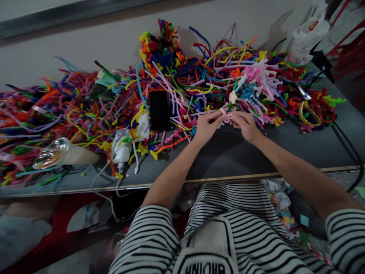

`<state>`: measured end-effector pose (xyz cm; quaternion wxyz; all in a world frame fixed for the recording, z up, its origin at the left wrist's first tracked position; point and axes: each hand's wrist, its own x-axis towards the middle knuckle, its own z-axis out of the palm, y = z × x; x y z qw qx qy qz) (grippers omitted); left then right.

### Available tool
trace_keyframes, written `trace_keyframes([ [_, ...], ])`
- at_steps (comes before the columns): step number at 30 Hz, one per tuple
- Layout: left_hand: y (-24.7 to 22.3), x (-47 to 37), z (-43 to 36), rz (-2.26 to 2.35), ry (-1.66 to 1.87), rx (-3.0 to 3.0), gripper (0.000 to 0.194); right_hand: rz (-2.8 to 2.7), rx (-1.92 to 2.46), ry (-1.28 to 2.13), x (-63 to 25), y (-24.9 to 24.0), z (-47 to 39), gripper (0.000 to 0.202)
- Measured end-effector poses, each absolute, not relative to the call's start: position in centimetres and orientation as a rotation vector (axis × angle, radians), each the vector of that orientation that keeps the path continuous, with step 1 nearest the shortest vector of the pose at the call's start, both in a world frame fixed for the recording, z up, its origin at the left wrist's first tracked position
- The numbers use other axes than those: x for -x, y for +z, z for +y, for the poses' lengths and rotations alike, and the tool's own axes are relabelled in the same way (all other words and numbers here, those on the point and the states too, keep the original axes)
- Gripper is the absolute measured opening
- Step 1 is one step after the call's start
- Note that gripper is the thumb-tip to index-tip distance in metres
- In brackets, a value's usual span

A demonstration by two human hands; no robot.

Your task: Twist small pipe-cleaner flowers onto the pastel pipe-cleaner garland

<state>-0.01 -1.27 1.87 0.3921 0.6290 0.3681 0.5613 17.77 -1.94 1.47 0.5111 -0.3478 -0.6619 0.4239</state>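
- Free rm: bare bit of table b/w both arms, nr side of L hand & R hand.
- More rm R of R hand, up to scissors.
- Big pile of fuzzy sticks blocks the way to the wall.
- Black phone in the way, L of L hand.
- Far L is tight: cup & white charger nr front edge.

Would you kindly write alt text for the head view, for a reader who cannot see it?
A person's left hand and right hand hold a small, looped, fuzzy pink piece above a dark grey table. Behind lies a heap of multicoloured fuzzy stems, with a black rectangular device to the left and yellow-handled metal scissors to the right.
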Motion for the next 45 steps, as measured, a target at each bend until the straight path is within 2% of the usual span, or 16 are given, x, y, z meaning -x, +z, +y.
trace_keyframes([
  [7,1.0,-0.3,-1.3,1.008,1.378,-1.648,0.032,-1.628,0.956,0.782,-17.6,1.9,-1.7,0.039],
  [11,1.1,-0.1,-1.5,1.182,1.39,-1.773,0.031,-1.582,0.964,0.845,-17.6,1.8,-1.2,0.041],
  [16,1.6,1.3,-0.7,1.322,1.653,-2.039,0.034,-1.408,0.951,1.165,-17.8,1.9,-0.8,0.04],
  [21,1.5,2.6,0.4,1.017,1.44,-2.795,0.03,-1.34,0.827,1.669,-18.0,2.2,-0.7,0.035],
  [29,3.2,3.9,-0.9,0.828,1.148,-3.143,0.028,-1.418,0.72,1.88,-18.8,1.7,-0.3,0.035],
  [32,4.0,3.7,-1.3,0.836,1.011,-3.183,0.025,-1.519,0.734,1.761,-18.9,1.5,-0.2,0.038],
  [34,3.9,3.2,-1.5,0.904,0.974,-3.112,0.024,-1.655,0.78,1.554,-18.9,1.6,-0.3,0.038],
  [40,1.3,0.1,-1.1,1.211,1.151,-2.224,0.039,-1.92,1.004,0.566,-18.5,2.6,-1.3,0.027],
  [42,0.8,-0.3,-0.9,1.231,1.147,-2.05,0.041,-1.886,1.051,0.499,-18.5,2.7,-1.3,0.031],
  [45,1.2,0.3,-0.7,1.238,1.239,-2.222,0.031,-1.806,1.072,0.754,-18.8,2.3,-0.6,0.04],
])
